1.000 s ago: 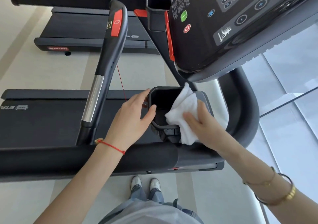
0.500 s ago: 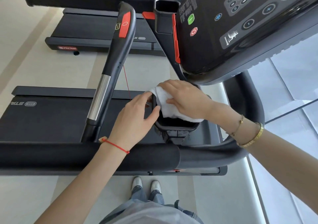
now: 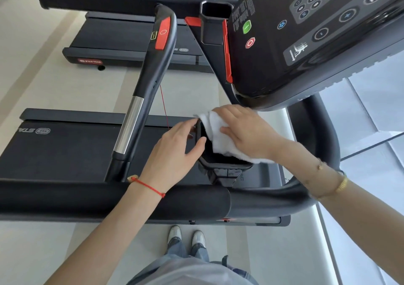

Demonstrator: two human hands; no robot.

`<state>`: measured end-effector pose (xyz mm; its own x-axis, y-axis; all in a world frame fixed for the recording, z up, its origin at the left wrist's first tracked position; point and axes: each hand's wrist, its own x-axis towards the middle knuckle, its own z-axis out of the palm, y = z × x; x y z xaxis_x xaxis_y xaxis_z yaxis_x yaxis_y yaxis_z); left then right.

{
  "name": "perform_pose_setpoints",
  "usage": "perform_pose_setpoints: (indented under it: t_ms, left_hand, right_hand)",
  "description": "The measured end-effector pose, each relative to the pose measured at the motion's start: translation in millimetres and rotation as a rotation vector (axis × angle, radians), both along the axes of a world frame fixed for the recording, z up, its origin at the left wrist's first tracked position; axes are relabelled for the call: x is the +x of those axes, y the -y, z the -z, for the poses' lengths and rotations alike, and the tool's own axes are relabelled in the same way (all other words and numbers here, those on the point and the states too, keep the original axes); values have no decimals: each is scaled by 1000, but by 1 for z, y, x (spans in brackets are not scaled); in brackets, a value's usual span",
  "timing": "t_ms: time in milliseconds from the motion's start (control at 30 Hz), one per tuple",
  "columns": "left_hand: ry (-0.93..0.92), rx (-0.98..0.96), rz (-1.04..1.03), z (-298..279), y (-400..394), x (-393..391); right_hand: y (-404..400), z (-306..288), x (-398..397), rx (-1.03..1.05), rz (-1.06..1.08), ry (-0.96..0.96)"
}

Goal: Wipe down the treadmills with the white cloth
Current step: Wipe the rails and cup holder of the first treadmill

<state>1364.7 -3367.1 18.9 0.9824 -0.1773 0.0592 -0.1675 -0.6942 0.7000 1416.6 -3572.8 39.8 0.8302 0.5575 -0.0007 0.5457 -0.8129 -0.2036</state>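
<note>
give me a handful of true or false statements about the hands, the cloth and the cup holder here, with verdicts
1. The right hand presses the white cloth onto the black plastic cup holder. True.
2. The left hand holds the white cloth. False: it grips the cup holder's left rim, thumb on the edge.
3. The left wrist wears a thin red string bracelet. True.
4. The cloth lies on the black treadmill belt. False: it is draped over the cup holder.
5. The round red stop button is covered by the cloth. False: it shows uncovered on the console.
</note>
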Motion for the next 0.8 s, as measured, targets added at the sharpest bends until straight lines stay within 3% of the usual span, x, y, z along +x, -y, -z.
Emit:
perform_pose_setpoints:
  t_ms: [133,233,400,667,800]
  left_hand:
    - [6,0,2,-1,0,0]
    - [10,-13,24,0,0,1]
    - [19,-9,28,3,-1,2]
    - [23,-22,33,6,-2,3]
    - [21,-13,31,8,-1,3]
  right_hand:
    - [-2,6,4,19,3,31]
    - [10,7,-17,224,146,5]
    - [11,14,-66,538,498,-241]
    - [6,12,-28,494,516,-223]
    - [6,13,-58,556,592,-245]
